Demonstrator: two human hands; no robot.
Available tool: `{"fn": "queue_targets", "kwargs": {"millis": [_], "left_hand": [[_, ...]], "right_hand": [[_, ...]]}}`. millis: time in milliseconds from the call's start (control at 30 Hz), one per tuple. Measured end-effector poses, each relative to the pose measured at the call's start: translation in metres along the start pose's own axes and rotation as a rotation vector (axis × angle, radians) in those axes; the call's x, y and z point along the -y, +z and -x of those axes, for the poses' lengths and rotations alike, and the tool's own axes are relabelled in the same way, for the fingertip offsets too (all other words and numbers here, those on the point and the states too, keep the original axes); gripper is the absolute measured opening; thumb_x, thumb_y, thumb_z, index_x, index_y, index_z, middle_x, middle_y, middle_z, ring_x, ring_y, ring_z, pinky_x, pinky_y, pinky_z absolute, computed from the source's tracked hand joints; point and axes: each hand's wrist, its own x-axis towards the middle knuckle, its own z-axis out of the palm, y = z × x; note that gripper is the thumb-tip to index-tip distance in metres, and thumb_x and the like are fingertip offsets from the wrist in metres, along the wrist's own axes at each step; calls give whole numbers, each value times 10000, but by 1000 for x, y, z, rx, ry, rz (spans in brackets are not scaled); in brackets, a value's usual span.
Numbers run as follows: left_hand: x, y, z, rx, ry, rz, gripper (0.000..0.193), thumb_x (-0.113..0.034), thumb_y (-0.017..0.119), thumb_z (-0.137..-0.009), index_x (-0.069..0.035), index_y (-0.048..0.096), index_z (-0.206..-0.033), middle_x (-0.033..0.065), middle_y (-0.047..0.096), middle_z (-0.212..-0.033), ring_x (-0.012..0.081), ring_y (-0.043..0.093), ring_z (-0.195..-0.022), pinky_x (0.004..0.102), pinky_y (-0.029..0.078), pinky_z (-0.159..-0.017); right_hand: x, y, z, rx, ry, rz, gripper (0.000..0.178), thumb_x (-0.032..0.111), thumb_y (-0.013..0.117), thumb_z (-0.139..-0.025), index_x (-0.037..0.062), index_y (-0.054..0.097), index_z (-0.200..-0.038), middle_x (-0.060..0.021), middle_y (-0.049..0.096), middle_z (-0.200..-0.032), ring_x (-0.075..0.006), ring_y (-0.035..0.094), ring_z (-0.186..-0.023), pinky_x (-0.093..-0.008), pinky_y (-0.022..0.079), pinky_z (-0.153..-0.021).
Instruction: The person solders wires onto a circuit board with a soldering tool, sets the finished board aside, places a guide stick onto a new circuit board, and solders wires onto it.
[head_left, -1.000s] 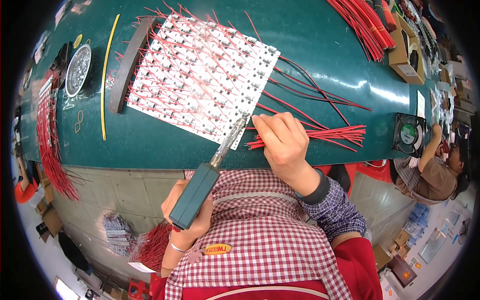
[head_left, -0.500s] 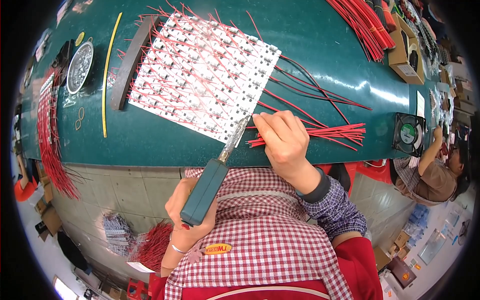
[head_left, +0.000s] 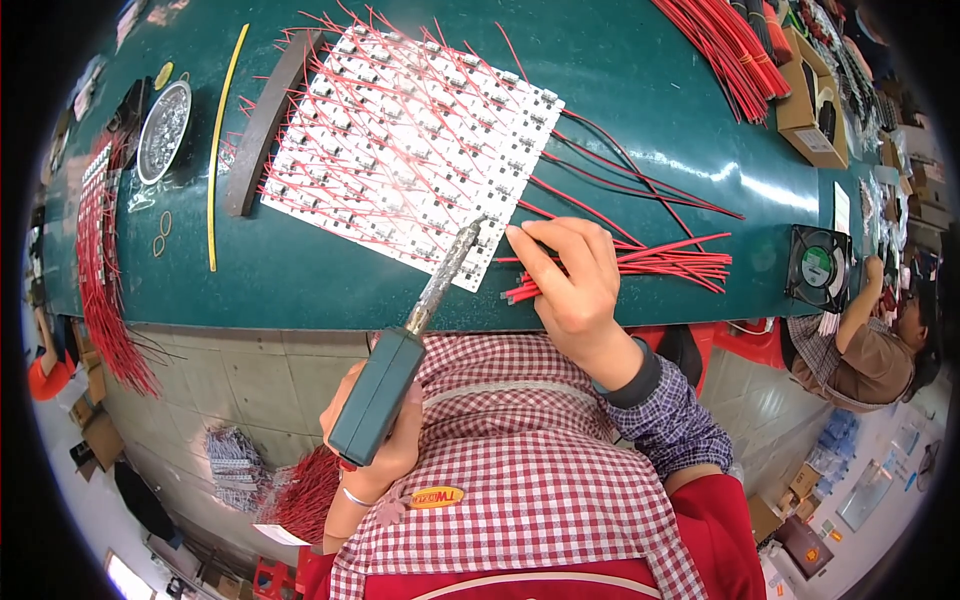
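My left hand (head_left: 395, 445) grips a soldering iron (head_left: 378, 400) by its dark green handle. The iron's metal barrel slants up and right, its tip over the near right corner of a white circuit board sheet (head_left: 478, 262). Small black parts and many thin red wires cover the sheet. Just right of that corner is my right hand (head_left: 575, 275), thumb and fingertips drawn together beside the sheet's edge. Whatever lies between those fingertips is too small to make out. A bundle of loose red wires (head_left: 690, 265) passes beneath this hand. Several longer red wires (head_left: 600, 220) run from the sheet's right edge.
A dark bar (head_left: 265, 135) lies along the sheet's left side. Further left are a yellow strip (head_left: 222, 150), a metal bowl (head_left: 163, 132) and a wired board (head_left: 95, 220). At right stand a small black fan (head_left: 818, 265) and a cardboard box (head_left: 812, 110). Another person (head_left: 870, 345) sits far right.
The soldering iron has drawn back left and down, its tip now apart from my right fingertips. The sheet has shifted very slightly right. My right hand stays nearly in place.
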Motion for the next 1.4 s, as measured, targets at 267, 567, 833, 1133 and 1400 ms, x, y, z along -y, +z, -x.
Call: {"fn": "queue_targets", "kwargs": {"millis": [267,567,833,1133,1400], "left_hand": [[-4,6,-9,59,21,21,261,77,730,-720,55,713,-979,191,706,-986,313,729,-831,340,579,-716],[-20,8,-26,89,50,-5,222,90,709,-681,65,674,-899,157,690,-928,282,706,-771,327,567,-679],[-11,7,-17,64,34,-23,171,77,720,-698,52,678,-862,155,657,-845,289,673,-690,333,536,-595],[4,4,1,22,2,43,252,55,730,-732,68,711,-983,201,703,-958,320,725,-787,347,571,-651],[2,3,-1,10,0,18,257,56,728,-745,70,706,-1000,213,702,-967,316,723,-776,341,570,-662]], "right_hand": [[3,-3,2,88,75,54,352,0,651,-683,-1,733,-1026,-77,666,-955,-244,622,-855,-364,466,-717],[1,0,5,100,45,-5,288,43,670,-728,-23,703,-1007,-80,633,-914,-236,592,-803,-359,444,-670],[1,3,6,86,41,-8,286,34,674,-726,-31,699,-1004,-85,619,-906,-239,578,-785,-356,447,-656],[2,3,6,83,42,-7,300,26,678,-712,-32,700,-1005,-89,624,-916,-240,590,-801,-350,456,-657],[9,-5,8,48,64,-95,563,-84,649,-586,3,740,-1135,-88,590,-904,-243,553,-780,-353,447,-630]]}}
